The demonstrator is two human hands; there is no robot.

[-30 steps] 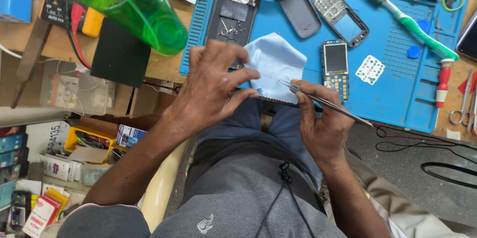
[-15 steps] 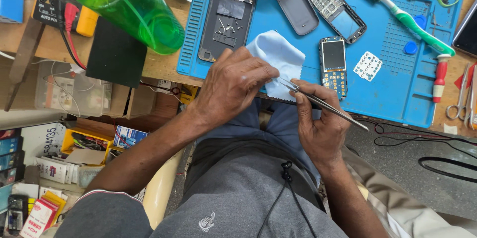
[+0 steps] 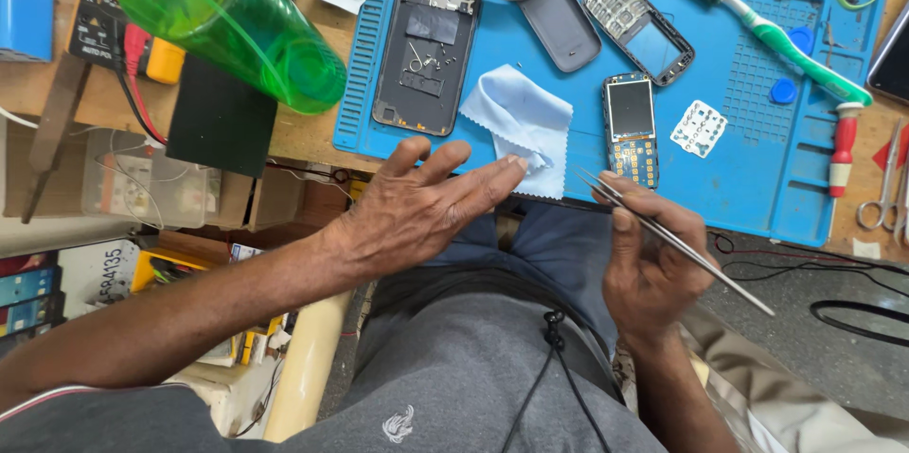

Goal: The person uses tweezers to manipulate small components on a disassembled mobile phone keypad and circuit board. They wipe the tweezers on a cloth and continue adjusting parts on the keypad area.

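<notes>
My left hand (image 3: 426, 207) is spread flat with its fingers apart, holding nothing, its fingertips touching the near edge of a light blue cloth (image 3: 521, 126). The cloth lies on the blue work mat (image 3: 757, 188). My right hand (image 3: 649, 264) is closed around thin metal tweezers (image 3: 663, 230), whose tips point toward the cloth's corner near a small bare keypad phone (image 3: 630, 126). Both hands hover over my lap at the mat's front edge.
On the mat lie an opened black phone shell (image 3: 426, 46) with loose screws, a grey back cover (image 3: 559, 22), a keypad frame (image 3: 639, 27), a white keypad sheet (image 3: 699, 128), a green toothbrush (image 3: 776, 36) and a red screwdriver (image 3: 841, 145). A green bottle (image 3: 237, 22) lies at left.
My left hand has let go of the cloth, opened flat and slid back toward me. The right hand with the tweezers has drawn back slightly from the cloth.
</notes>
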